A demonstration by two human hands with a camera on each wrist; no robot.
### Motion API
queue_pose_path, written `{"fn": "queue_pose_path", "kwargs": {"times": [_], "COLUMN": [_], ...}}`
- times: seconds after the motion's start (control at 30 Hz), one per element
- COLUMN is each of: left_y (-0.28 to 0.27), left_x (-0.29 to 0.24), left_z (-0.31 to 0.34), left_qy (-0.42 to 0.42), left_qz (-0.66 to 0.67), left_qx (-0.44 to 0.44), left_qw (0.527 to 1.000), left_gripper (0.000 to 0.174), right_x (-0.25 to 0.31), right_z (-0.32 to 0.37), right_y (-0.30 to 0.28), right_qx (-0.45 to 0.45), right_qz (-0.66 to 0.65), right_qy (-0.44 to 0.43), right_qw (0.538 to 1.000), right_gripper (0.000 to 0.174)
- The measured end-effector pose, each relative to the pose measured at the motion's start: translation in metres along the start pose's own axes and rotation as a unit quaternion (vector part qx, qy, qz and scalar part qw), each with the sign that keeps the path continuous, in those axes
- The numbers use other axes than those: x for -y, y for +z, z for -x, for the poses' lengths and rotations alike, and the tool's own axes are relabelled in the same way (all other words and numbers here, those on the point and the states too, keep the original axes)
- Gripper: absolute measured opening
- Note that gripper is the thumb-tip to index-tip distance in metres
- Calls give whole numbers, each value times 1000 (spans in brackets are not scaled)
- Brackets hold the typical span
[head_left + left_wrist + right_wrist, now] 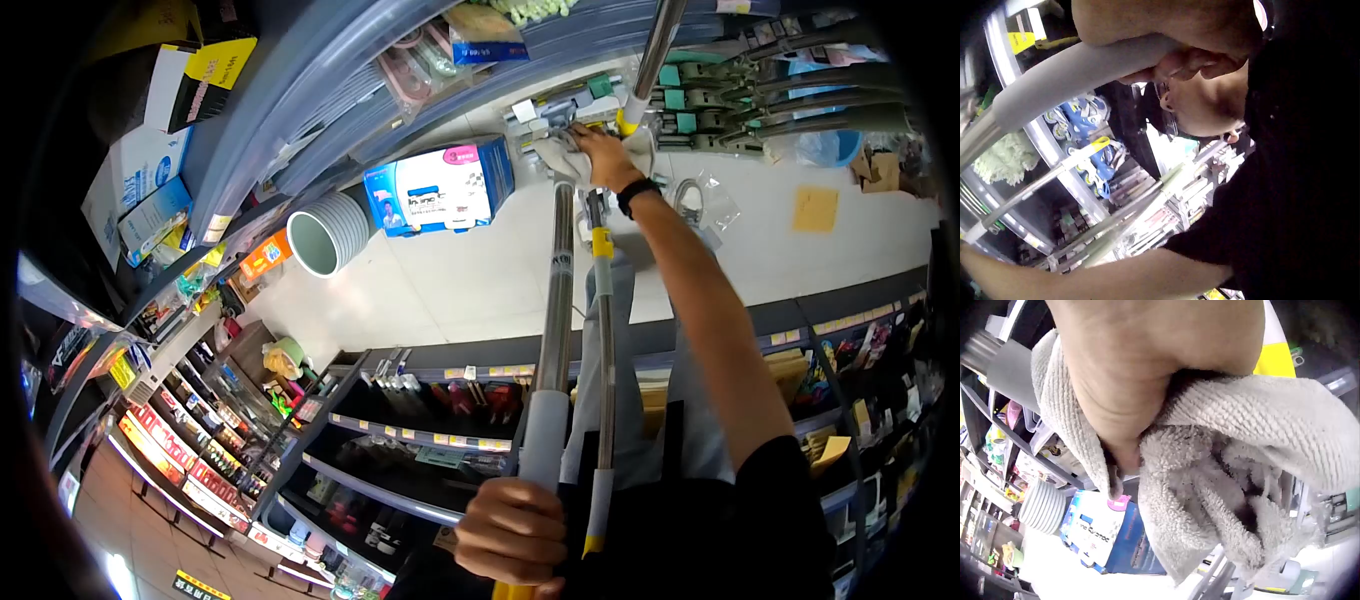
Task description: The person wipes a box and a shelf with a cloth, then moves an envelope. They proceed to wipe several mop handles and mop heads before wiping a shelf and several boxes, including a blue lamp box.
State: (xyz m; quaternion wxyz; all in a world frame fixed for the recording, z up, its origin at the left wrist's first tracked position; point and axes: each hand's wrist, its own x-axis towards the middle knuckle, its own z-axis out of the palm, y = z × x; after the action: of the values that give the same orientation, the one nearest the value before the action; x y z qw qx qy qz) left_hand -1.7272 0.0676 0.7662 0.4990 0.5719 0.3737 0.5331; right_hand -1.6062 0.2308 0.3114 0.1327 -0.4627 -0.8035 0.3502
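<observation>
At the bottom of the head view my left hand grips the grey sleeve of a long metal pole. The left wrist view shows its fingers curled round that grey sleeve. My right hand is stretched out at the far end of the poles, holding a grey cloth. Up close in the right wrist view, the ribbed, fluffy cloth bunches around the fingers, mostly hiding them. A thinner pole with yellow bands runs alongside the first.
A blue and white box stands on the pale floor beside a ribbed grey bucket. Several mops lie at the upper right. Stocked shelves line the near side, and a cardboard piece lies on the floor.
</observation>
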Motion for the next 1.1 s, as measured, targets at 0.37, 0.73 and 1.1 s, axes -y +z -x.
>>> {"fn": "queue_pose_path", "kwargs": {"times": [0.37,0.73,1.1], "left_y": [3,-25,-75], "left_x": [9,2,25], "left_z": [-21,-38,-165], "left_qy": [50,63,62], "left_qz": [25,5,2], "left_qx": [-113,-143,-60], "left_qw": [992,988,996], "left_gripper": [14,16,51], "right_x": [208,202,111], "right_z": [90,71,-19], "right_y": [-200,-150,-67], "right_qx": [8,-94,-200], "right_qz": [-137,-226,-197], "right_qy": [-176,-87,210], "right_qw": [975,966,937], "right_gripper": [55,57,56]}}
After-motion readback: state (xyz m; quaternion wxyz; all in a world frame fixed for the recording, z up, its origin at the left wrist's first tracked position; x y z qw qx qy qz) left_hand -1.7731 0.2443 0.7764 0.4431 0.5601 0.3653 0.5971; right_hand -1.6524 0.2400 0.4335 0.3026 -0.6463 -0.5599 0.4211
